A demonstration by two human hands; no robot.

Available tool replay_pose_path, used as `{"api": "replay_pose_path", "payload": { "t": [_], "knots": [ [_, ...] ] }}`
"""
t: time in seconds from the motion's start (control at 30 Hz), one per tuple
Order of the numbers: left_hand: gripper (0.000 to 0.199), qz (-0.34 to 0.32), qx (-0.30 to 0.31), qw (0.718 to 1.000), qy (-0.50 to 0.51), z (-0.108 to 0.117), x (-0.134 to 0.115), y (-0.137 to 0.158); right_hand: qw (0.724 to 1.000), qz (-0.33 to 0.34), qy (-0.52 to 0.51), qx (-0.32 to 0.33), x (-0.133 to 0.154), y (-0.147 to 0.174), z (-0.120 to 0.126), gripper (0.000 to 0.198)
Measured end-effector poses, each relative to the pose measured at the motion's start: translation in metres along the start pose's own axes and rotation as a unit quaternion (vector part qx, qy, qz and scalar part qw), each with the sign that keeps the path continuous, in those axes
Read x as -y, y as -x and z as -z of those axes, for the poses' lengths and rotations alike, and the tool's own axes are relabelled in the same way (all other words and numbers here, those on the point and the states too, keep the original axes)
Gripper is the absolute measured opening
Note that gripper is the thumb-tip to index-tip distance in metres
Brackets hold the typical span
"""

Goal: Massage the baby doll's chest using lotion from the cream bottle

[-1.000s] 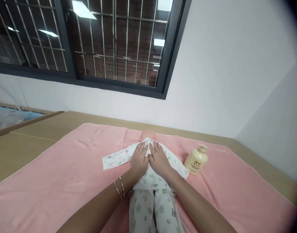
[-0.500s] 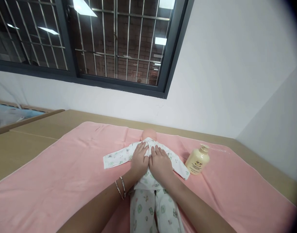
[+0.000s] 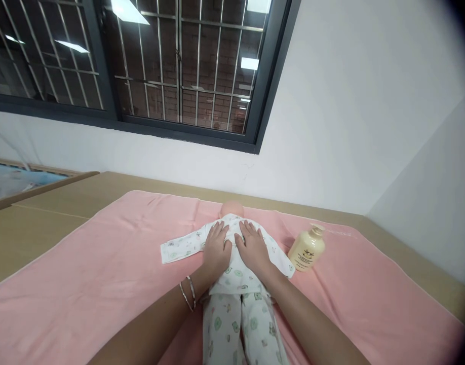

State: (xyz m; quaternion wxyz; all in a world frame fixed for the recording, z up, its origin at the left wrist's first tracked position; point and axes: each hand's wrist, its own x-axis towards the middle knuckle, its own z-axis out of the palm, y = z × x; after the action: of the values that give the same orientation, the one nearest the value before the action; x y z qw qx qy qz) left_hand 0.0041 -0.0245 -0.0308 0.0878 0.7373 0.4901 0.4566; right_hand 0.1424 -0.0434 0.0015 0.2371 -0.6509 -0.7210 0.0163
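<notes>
A baby doll (image 3: 233,208) lies with its head toward the wall, dressed in a white printed top (image 3: 236,278) and matching trousers (image 3: 221,324). My left hand (image 3: 216,249) rests flat on the left side of its upper body, fingers stretched out. On the right side of the upper body lies my right hand (image 3: 254,248), fingers spread a little. A strip of the top shows between the two hands. The doll's sleeves (image 3: 181,248) reach out to both sides. Both palms face down and are hidden.
A pale yellow pump bottle (image 3: 307,249) stands right of the doll, close to the right sleeve's end. Under everything is a pink blanket (image 3: 103,284) on a wooden surface (image 3: 57,208). Behind are a white wall (image 3: 331,126) and a barred window (image 3: 187,76).
My right hand has slid to the right and slightly up, so the gap between my hands is wider. My left hand has hardly moved.
</notes>
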Motion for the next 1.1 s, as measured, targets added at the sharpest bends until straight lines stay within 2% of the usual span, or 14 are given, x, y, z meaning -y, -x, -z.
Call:
{"api": "replay_pose_path", "payload": {
  "t": [0.47,0.67,0.93,1.1],
  "knots": [
    [0.047,-0.001,-0.006,1.0,0.004,-0.0007,0.0005,0.0003,1.0,0.006,-0.004,-0.011,-0.0003,0.0008,-0.0007,0.058],
    [0.046,0.009,-0.034,0.999,-0.002,-0.0025,0.0013,0.0011,1.0,0.009,-0.002,-0.015,0.0007,0.0012,-0.0002,0.057],
    [0.045,0.009,-0.017,1.0,-0.016,-0.0032,0.0023,0.0009,0.997,0.036,-0.05,-0.048,0.0012,0.0073,-0.0018,0.049],
    [0.042,0.008,-0.029,1.0,-0.002,-0.0052,0.0042,0.0004,0.998,-0.003,-0.056,-0.041,0.0034,0.0079,-0.0008,0.051]
  ]
}}
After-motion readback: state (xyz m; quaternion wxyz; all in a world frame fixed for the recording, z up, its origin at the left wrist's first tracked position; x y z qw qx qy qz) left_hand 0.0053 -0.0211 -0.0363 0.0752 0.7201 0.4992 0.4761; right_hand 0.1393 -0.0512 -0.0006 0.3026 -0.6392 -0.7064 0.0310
